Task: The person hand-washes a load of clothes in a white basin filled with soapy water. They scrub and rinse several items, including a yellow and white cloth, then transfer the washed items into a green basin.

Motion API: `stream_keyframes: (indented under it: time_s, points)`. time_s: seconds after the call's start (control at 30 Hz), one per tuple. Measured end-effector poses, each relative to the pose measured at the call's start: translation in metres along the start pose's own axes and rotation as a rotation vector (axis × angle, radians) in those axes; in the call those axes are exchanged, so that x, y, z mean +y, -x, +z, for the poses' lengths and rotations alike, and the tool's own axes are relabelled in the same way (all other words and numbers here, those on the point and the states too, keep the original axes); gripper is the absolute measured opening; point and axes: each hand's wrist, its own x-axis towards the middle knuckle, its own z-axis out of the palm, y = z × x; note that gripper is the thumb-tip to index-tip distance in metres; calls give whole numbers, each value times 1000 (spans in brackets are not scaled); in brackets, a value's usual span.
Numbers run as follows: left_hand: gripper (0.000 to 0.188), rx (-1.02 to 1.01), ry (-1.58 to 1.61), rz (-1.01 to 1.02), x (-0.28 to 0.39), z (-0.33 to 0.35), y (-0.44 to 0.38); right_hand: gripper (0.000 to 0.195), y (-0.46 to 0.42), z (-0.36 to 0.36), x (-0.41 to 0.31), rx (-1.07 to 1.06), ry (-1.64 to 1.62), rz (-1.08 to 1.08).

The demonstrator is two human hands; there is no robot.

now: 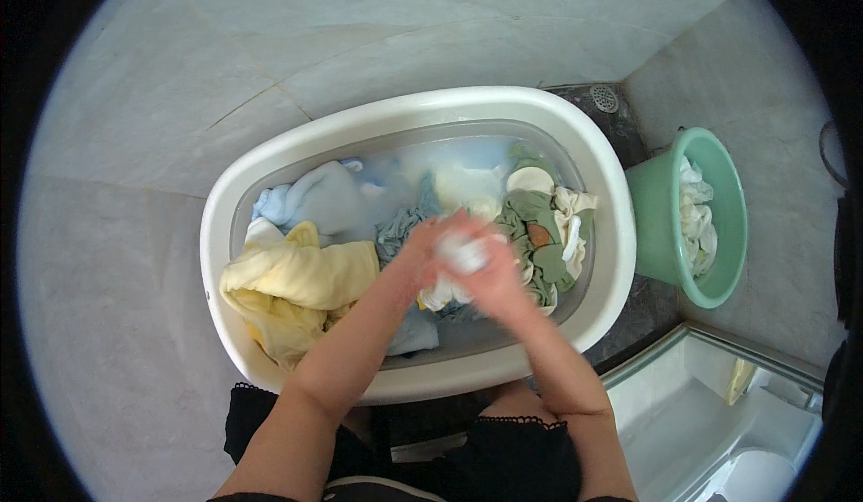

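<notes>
My left hand [423, 251] and my right hand [497, 279] come together over the middle of a white plastic tub [418, 394]. Bunched between them is a white cloth [462, 254], its outline blurred by motion. Cloudy water fills much of the tub. Beside my left forearm lies a pale yellow garment [330, 269], partly above the water. A green and cream garment [539, 239] with a brown patch sits just right of my right hand. Blue-grey cloth [399, 229] shows behind my left hand, and a light blue garment [317, 198] is half sunk at the far left.
A green bucket [650, 219] holding crumpled whitish plastic or cloth stands tilted-looking at the tub's right. Grey tiled wall [404, 37] borders the far side. A floor drain [603, 97] lies in the far right corner. At lower right is a glass-edged enclosure [674, 394].
</notes>
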Motion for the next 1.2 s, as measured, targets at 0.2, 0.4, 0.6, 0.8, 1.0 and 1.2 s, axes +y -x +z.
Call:
stream_keyframes:
  time_s: [0.2, 0.4, 0.6, 0.8, 1.0, 1.2]
  points:
    - [25, -73, 173, -351, -34, 13, -13, 13, -24, -20, 80, 191, 974, -100]
    - [23, 201, -63, -249, -15, -41, -24, 8, -2, 48, 23, 172, 945, -421]
    - [29, -115, 26, -325, -4, 36, 13, 28, -38, -38, 69, 338, -366, 456]
    - [26, -257, -920, -7, 32, 26, 18, 20, -31, -80, 21, 100, -485, 348]
    - [20, -275, 113, 49, 59, 23, 15, 15, -11, -69, 51, -178, 196, 200]
    - [20, -158, 271, 2, 58, 25, 10, 8, -16, -71, 61, 297, -862, 281]
